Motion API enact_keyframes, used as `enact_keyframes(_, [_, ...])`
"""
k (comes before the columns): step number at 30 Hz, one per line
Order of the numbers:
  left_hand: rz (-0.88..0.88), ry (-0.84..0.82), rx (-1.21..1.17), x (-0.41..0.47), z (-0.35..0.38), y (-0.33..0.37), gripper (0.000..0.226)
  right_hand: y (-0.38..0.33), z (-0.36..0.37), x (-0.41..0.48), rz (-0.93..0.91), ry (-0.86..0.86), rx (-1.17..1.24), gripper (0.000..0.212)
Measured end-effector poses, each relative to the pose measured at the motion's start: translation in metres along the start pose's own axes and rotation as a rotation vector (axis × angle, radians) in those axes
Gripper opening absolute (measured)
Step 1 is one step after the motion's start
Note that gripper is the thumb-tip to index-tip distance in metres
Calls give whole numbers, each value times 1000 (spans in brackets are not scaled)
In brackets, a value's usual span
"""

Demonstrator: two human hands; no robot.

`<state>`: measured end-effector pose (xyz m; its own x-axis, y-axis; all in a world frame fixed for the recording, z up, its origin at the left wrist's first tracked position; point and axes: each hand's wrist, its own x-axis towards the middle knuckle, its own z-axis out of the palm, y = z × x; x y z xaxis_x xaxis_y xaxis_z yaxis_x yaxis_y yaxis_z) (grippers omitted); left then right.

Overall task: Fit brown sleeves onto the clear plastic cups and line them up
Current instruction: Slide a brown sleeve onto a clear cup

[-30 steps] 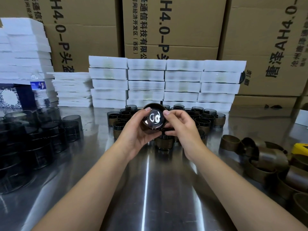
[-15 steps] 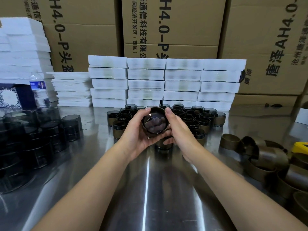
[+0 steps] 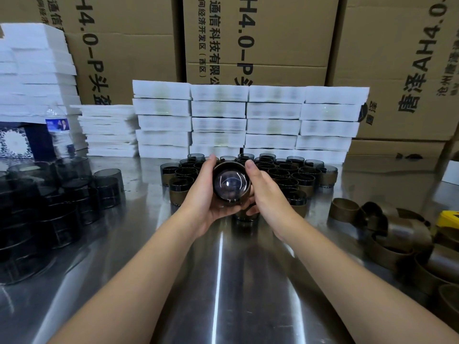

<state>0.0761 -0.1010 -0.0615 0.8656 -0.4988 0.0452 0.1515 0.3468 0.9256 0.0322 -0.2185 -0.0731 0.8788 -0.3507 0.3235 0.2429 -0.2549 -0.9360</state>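
Left hand (image 3: 202,197) and right hand (image 3: 269,194) both grip the cup (image 3: 231,183). A skewed sleeve (image 3: 229,165) could jam, or a slip could drop it onto the rows (image 3: 298,175) just behind.

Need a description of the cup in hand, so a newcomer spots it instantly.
On the steel table, find the block of sleeved cups in front of the white boxes. Just before it, the left hand and right hand grip one cup off the table. Its neighbours stand upright; this one is tipped, a round end facing the camera.
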Motion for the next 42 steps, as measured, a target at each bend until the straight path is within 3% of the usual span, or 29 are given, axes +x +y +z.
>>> enact_keyframes(3, [-4, 56, 47, 0, 1, 0, 47, 1, -1, 1, 9, 12, 0, 83])
enact_keyframes(9, [-11, 107, 68, 3, -2, -1, 39, 5, 0, 0, 3, 33, 6, 50])
enact_keyframes(17, [-13, 112, 47, 3, -2, 0, 29, 7, 1, 0, 40, 19, 31, 46])
enact_keyframes(27, [-5, 120, 53, 5, -4, 0, 33, -1, 1, -4, 43, 29, 28, 59])
enact_keyframes(35, [9, 117, 15, 5, -4, -1, 32, -1, 0, -4, 66, 35, 78, 51])
enact_keyframes(42, [181, 239, 233, 8, -6, 1, 11, -3, -4, -5, 105, -58, 283, 21])
